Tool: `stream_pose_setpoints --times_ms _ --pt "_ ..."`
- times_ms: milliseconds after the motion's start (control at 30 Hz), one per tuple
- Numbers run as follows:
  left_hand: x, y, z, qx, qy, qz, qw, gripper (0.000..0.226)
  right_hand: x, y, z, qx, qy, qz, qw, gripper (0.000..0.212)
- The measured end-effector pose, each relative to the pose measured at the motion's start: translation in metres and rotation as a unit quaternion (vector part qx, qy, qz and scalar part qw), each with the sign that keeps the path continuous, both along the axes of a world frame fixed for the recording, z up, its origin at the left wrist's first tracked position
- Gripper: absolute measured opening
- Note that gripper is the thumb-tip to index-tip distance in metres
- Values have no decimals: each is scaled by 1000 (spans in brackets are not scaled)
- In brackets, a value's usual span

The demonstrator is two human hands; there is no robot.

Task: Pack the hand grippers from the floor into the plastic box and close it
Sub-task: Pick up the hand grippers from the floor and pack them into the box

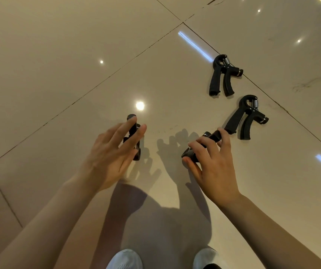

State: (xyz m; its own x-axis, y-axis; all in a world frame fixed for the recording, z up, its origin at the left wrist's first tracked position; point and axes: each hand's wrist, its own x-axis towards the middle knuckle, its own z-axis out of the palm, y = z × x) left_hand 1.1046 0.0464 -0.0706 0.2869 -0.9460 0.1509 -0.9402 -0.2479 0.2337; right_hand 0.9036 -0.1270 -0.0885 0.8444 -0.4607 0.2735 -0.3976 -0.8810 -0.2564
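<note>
1. Four grippers show, all on or just above the floor; none is packed, and the box is nowhere in view, so the task is at its start by my reading.
2. Right hand: its fingers are curled around one gripper, thumb under the rounded end, so this one is held. Whether it is clear of the floor I cannot tell.
3. Left hand: its fingers are spread and not closed, reaching over a second gripper that lies beneath them. They seem to touch it, but no firm hold shows.
4. Two more lie untouched further out on the right: a near one, just beyond the right hand, and a far one, close to a tile joint.
5. Left to do, as I judge: lift the two at hand, fetch the other two, find the box, fill it and shut it.
6. Each gripper is matte black, with two curved handles splayed from a rounded head; a bright coiled metal spring sits at the head, and a short knob with a silver ring sticks out sideways. The handles look rubbery and should not slip.
7. Floor: large glossy beige tiles with dark thin joints, mirroring ceiling lights and casting sharp hand shadows.
8. Two pale shoes show at the bottom edge.
</note>
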Motion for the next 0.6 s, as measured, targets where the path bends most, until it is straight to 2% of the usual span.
stream_pose_setpoints --times_ms 133,300,467,600 --pt "9 6 0 -15 -91 -42 995 50 -2 -4 4 13 -20 -8 1000 32" --pt "3 5 -5 -87 -120 -53 988 43 1 -4 10 11 -16 -27 999 34" --pt "-9 -1 -16 -73 -62 -38 995 38 6 -3 11 -6 -23 -14 1000 33" --pt "-12 -5 -20 -83 -54 -22 995 33 6 -3 9 2 -10 -19 1000 34"
